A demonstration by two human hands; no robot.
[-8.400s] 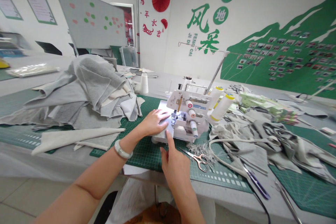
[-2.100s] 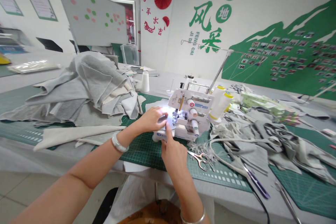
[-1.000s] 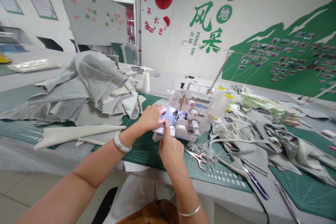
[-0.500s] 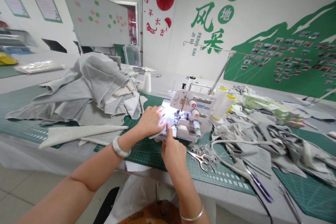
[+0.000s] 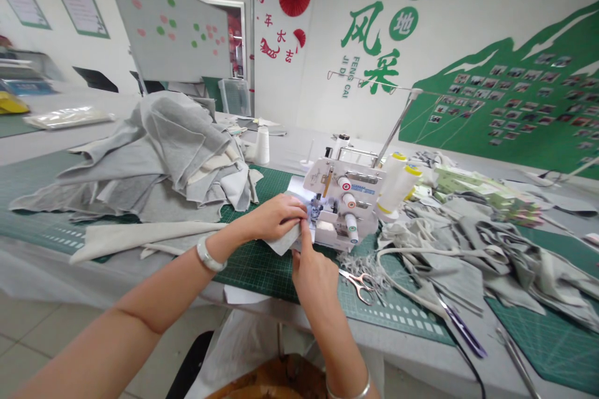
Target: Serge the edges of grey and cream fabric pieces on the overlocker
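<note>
A small white overlock sewing machine (image 5: 346, 206) stands on a green cutting mat (image 5: 262, 262), its lamp lit over the needle. A small grey fabric piece (image 5: 283, 240) hangs from the machine's front left. My left hand (image 5: 276, 215) pinches the top of this piece beside the presser foot. My right hand (image 5: 316, 268) grips the same piece from below, thumb and forefinger pointing up at the needle area. Two yellow-capped thread cones (image 5: 397, 187) stand at the machine's right.
A heap of grey fabric (image 5: 154, 159) lies at the left, with a folded pale strip (image 5: 140, 237) in front. Scissors (image 5: 360, 283) and thread scraps lie right of my hand. More grey offcuts (image 5: 491, 249), a white cone (image 5: 262, 144) and a whiteboard (image 5: 168, 31) are around.
Both hands have drawn the grey piece back from under the presser foot toward me; it now hangs off the machine's front edge. The left hand went from flat to pinching.
</note>
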